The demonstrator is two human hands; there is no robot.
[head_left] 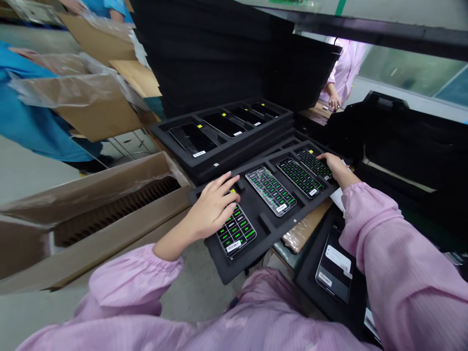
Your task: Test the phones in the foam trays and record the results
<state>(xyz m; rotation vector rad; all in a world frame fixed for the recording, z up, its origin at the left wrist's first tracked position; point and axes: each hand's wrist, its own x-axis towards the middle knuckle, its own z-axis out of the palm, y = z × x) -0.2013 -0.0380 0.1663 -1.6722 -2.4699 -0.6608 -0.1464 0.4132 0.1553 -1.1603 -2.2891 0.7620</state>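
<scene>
A black foam tray lies tilted in front of me, with several smartphones in its slots, their screens showing grids of green and white boxes. My left hand is spread over the leftmost phone, fingertips at its upper edge near a yellow tab. Beside that one sits a second phone, then a third phone. At the far right end, my right hand grips the tray's edge, one digit lying over the last phone; its other fingers are mostly hidden.
Behind is a stack of foam trays, the top one holding dark-screened phones. A lit phone lies on another tray at lower right. An open carton with cardboard dividers stands left. People in blue and pink are nearby; a shelf hangs above.
</scene>
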